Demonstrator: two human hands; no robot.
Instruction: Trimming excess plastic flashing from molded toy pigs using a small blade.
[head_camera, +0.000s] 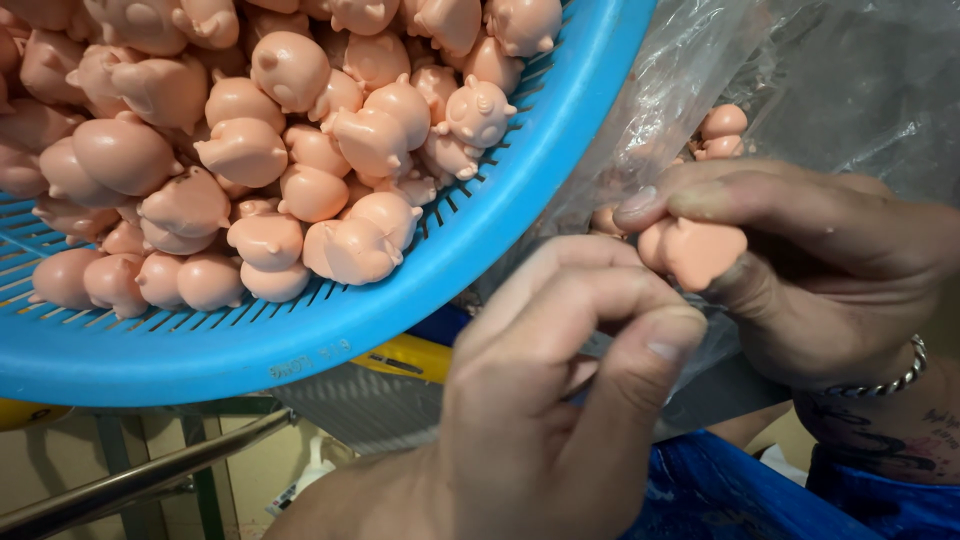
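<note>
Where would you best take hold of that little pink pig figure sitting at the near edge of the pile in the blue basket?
Probably around the round body of the pig figure, pinching its two flanks from above. It lies on top at the pile's near edge beside the blue basket rim, so the top is free; its ears and snout look too small to grip.

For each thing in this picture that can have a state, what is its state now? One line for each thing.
blue basket: tilted, heaped with pink pig figures.
pink pig figures: loose, piled together.
clear plastic bag: open, a few pink figures inside.
held pig figure: pinched in the right hand.
right hand: closed on the held pig figure.
left hand: fingers bent, close to the held pig figure; contact cannot be told.
bracelet: on the right wrist.
</note>
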